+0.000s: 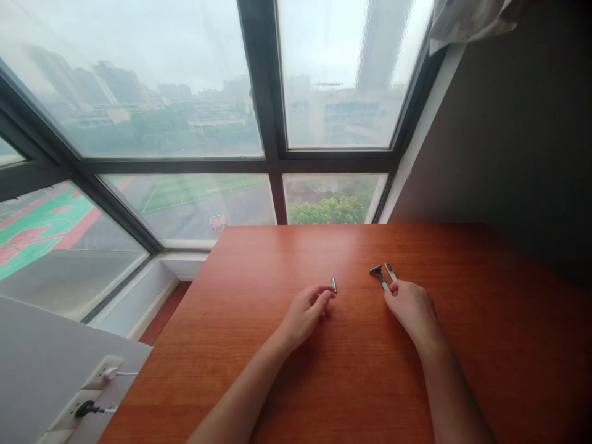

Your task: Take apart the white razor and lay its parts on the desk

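My left hand (306, 316) is over the middle of the table, its fingers curled and the thumb close to the index finger. At its fingertips is a small razor blade cartridge (333, 282), tilted nearly upright; the fingers partly cover its lower end. To the right, my right hand (411, 306) is closed around the handle of a razor (380, 274), whose dark head points away from me to the left. Just beside the razor, a slim silver piece with a dark end (390, 270) sticks out from the same fingers. Its lower part is hidden by the hand.
Both hands are above a reddish-brown wooden table (351, 382). Large dark-framed windows (272, 165) rise behind its far edge. A dark wall (522, 135) stands on the right. At lower left, a black plug (87, 408) and a white plug (111, 373) sit in wall sockets.
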A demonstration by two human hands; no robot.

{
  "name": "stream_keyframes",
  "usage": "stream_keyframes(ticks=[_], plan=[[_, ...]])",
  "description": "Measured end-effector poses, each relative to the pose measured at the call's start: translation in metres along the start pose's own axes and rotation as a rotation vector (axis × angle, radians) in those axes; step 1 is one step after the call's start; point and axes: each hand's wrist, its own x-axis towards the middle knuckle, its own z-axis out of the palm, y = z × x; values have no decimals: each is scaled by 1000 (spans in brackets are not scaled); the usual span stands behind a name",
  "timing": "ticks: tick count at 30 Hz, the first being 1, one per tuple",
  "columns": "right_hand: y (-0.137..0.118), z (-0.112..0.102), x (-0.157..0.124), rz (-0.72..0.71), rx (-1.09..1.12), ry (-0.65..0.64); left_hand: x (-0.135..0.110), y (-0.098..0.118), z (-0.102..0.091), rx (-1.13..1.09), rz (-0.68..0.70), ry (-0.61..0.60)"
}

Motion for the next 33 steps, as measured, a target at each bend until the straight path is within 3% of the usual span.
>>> stream_keyframes(ticks=[15, 20, 22, 27, 33], plan=[[7, 9, 2, -42, -7, 62, 1, -1, -6, 54, 17, 48], [3, 5, -1, -60, 76, 227, 2, -4, -8, 66, 29, 73], [-5, 4, -3, -149, 179, 247, 3, -5, -9, 84, 38, 77], [-42, 4, -16, -553, 272, -1, 4, -10, -11, 109, 54, 57], [-66, 1, -17, -631, 153, -145, 4, -13, -12, 140, 72, 53]])
